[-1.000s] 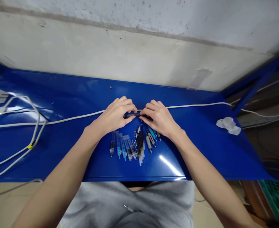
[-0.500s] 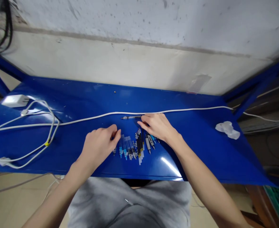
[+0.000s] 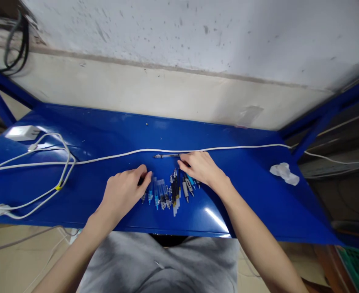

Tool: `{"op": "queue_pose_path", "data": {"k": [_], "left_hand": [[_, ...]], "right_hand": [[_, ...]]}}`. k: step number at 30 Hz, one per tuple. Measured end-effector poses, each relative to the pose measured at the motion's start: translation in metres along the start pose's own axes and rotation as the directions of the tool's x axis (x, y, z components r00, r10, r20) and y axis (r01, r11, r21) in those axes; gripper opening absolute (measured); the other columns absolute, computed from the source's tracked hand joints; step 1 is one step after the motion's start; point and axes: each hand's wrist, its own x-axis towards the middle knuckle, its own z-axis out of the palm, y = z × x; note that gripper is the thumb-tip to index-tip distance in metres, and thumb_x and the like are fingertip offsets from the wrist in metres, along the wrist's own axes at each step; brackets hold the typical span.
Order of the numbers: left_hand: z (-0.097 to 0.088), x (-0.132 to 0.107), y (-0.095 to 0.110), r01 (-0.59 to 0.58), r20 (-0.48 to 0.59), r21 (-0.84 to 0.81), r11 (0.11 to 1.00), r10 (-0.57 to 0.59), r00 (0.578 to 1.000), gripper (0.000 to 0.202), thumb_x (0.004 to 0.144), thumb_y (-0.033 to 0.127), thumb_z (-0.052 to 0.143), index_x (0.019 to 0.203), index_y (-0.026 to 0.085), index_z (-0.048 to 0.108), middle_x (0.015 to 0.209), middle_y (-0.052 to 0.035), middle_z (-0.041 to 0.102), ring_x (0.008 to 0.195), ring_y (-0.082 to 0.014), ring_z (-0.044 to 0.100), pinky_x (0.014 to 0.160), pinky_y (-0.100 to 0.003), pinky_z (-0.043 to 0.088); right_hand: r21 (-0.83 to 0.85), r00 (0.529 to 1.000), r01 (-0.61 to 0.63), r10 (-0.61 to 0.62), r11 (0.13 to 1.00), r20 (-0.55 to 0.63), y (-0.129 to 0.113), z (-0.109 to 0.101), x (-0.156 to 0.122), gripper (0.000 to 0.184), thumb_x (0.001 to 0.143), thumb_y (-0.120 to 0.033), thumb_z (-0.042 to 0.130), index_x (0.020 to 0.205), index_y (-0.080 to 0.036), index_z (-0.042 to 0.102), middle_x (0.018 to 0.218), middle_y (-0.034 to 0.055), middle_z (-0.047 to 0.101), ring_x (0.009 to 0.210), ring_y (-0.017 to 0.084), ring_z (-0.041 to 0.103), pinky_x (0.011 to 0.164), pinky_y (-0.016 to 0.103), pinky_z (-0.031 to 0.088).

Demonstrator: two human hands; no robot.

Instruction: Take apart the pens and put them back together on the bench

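Note:
My left hand [image 3: 125, 188] is low over the blue table, at the left end of a row of clear and blue-tinted pen barrels [image 3: 156, 194]. Its fingers are curled, with thumb and forefinger close together; whatever they hold is hidden. My right hand [image 3: 201, 167] has its fingertips closed at the right end of a clear pen [image 3: 166, 156] lying crosswise behind the row. Black ink refills [image 3: 175, 191] with white ends lie in the middle. Beside them, partly under my right hand, are grey pen grips [image 3: 185, 190] and blue pieces [image 3: 191, 181].
A white cable [image 3: 124, 154] runs the table's length behind the pen parts. At the left are its coiled loops and a white plug adapter [image 3: 22, 133]. A crumpled white piece [image 3: 285, 173] lies at the right. The wall stands behind the table's [image 3: 243, 179] back edge.
The whole view has shifted slightly. Both hands keep nearly the same pose and place, and the pen parts lie as before.

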Motion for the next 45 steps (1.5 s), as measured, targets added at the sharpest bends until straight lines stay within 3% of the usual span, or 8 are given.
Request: {"op": "queue_pose_path", "data": {"k": [14, 19, 22, 25, 28, 31, 36, 45], "left_hand": [[0.002, 0.000, 0.012, 0.035, -0.026, 0.177, 0.984, -0.031, 0.999, 0.035, 0.107, 0.043, 0.035, 0.090, 0.022, 0.056, 0.080, -0.0087, 0.076, 0.071, -0.0294, 0.073, 0.056, -0.032, 0.020], [-0.002, 0.013, 0.006, 0.046, -0.199, 0.059, 0.997, -0.033, 0.979, 0.038, 0.104, 0.044, 0.044, 0.077, 0.020, 0.059, 0.065, -0.0067, 0.070, 0.062, -0.0260, 0.069, 0.055, -0.031, 0.027], [0.000, 0.040, 0.010, -0.059, -0.472, -0.125, 0.990, -0.007, 0.882, 0.033, 0.100, 0.042, 0.056, 0.078, 0.019, 0.066, 0.063, -0.0029, 0.071, 0.058, -0.0200, 0.068, 0.055, -0.029, 0.037], [0.007, 0.084, 0.022, -0.398, -0.718, -0.261, 0.879, 0.099, 0.689, 0.024, 0.100, 0.039, 0.063, 0.094, 0.018, 0.073, 0.069, 0.0005, 0.074, 0.060, -0.0124, 0.069, 0.060, -0.023, 0.048], [0.014, 0.123, 0.031, -0.677, -0.830, -0.102, 0.729, 0.313, 0.462, 0.018, 0.102, 0.031, 0.063, 0.102, 0.017, 0.074, 0.076, -0.0001, 0.076, 0.062, -0.0095, 0.068, 0.062, -0.021, 0.051], [0.015, 0.136, 0.030, -0.726, -0.851, 0.065, 0.684, 0.419, 0.318, 0.015, 0.100, 0.023, 0.066, 0.109, 0.014, 0.073, 0.077, -0.0018, 0.076, 0.065, -0.0113, 0.068, 0.066, -0.024, 0.051], [0.013, 0.121, 0.027, -0.708, -0.866, 0.168, 0.685, 0.446, 0.226, 0.024, 0.094, 0.017, 0.074, 0.117, 0.014, 0.070, 0.085, -0.0040, 0.078, 0.068, -0.0142, 0.070, 0.063, -0.028, 0.046], [0.011, 0.118, 0.031, -0.756, -0.838, 0.182, 0.629, 0.502, 0.215, 0.023, 0.096, 0.013, 0.069, 0.119, 0.013, 0.068, 0.095, -0.0077, 0.079, 0.081, -0.0178, 0.074, 0.070, -0.032, 0.051]], "right_hand": [[-0.079, 1.000, 0.004, -0.006, 0.997, -0.027, -0.013, 0.004, 0.000, 0.040, 0.111, -0.036, 0.039, 0.099, -0.014, 0.071, 0.097, 0.0126, 0.076, 0.084, 0.026, 0.074, 0.063, 0.035, 0.036], [-0.085, 1.000, -0.007, 0.009, 0.996, 0.024, -0.019, 0.007, 0.002, 0.035, 0.109, -0.033, 0.041, 0.103, -0.014, 0.071, 0.100, 0.0127, 0.077, 0.090, 0.028, 0.075, 0.067, 0.034, 0.043], [-0.104, 0.998, -0.033, 0.038, 0.994, 0.046, -0.023, 0.007, 0.002, 0.036, 0.109, -0.033, 0.040, 0.104, -0.015, 0.070, 0.104, 0.0131, 0.077, 0.094, 0.029, 0.075, 0.071, 0.035, 0.048], [-0.132, 0.997, -0.063, 0.069, 0.989, 0.041, -0.028, 0.006, 0.002, 0.035, 0.109, -0.032, 0.040, 0.106, -0.014, 0.069, 0.104, 0.0147, 0.077, 0.097, 0.030, 0.075, 0.073, 0.036, 0.051], [-0.147, 0.996, -0.084, 0.088, 0.986, 0.021, -0.032, 0.004, 0.001, 0.034, 0.108, -0.031, 0.041, 0.106, -0.013, 0.069, 0.104, 0.0155, 0.077, 0.097, 0.030, 0.075, 0.073, 0.036, 0.053], [-0.142, 0.993, -0.104, 0.110, 0.984, 0.033, -0.034, 0.003, 0.002, 0.035, 0.109, -0.031, 0.039, 0.105, -0.013, 0.069, 0.103, 0.0152, 0.077, 0.097, 0.030, 0.075, 0.074, 0.036, 0.054], [-0.133, 0.986, -0.132, 0.143, 0.982, 0.080, -0.037, 0.002, 0.005, 0.039, 0.110, -0.031, 0.035, 0.108, -0.012, 0.069, 0.104, 0.0160, 0.077, 0.099, 0.029, 0.074, 0.076, 0.035, 0.055], [-0.131, 0.988, -0.122, 0.133, 0.984, 0.082, -0.038, 0.005, 0.007, 0.034, 0.109, -0.022, 0.037, 0.102, -0.013, 0.068, 0.098, 0.0147, 0.077, 0.092, 0.028, 0.074, 0.070, 0.033, 0.052]]}}
